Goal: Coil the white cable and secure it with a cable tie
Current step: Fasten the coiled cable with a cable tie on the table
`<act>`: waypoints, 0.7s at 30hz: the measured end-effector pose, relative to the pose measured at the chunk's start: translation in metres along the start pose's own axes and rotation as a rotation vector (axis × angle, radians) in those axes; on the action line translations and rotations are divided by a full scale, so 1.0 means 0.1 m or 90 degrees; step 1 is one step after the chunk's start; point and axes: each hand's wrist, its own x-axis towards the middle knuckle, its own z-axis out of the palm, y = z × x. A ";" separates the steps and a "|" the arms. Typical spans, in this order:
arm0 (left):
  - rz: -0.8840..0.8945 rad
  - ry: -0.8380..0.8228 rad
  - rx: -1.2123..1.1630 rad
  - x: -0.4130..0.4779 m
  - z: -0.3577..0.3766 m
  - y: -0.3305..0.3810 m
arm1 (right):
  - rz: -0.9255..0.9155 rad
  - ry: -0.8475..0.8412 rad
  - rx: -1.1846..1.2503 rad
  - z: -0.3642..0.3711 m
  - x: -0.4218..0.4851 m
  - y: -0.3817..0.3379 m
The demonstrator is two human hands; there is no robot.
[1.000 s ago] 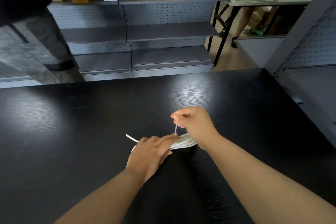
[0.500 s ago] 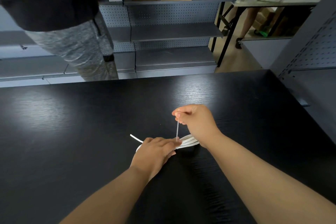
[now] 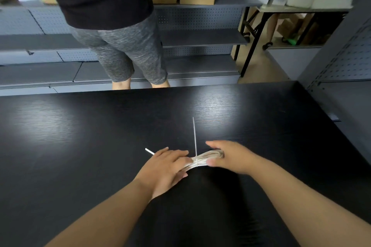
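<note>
Change: right hand (image 3: 230, 156) has released thin white cable tie (image 3: 194, 138), now grips coiled white cable (image 3: 209, 156).
Left hand (image 3: 164, 168): fingers flat on cable.
Meaning: tie probably cinched.

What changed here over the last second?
The right hand let go of the tail of the cable tie and dropped to grip the right end of the cable coil; the tail now stands free. A person walked in behind the table. The left hand stays pressed on the coil.

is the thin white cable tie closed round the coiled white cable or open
Closed: the white cable tie bands the pinched-in white cable, its tail standing free.
</note>
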 end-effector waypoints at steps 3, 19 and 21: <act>-0.020 -0.017 -0.005 -0.05 -0.04 -0.05 | -0.028 -0.019 -0.081 0.11 0.02 0.04; -0.121 -0.082 -0.030 -0.35 -0.30 -0.42 | -0.083 0.219 -0.010 0.70 0.13 -0.42; -0.145 -0.087 -0.037 -0.42 -0.32 -0.47 | -0.087 0.239 -0.008 0.79 0.16 -0.50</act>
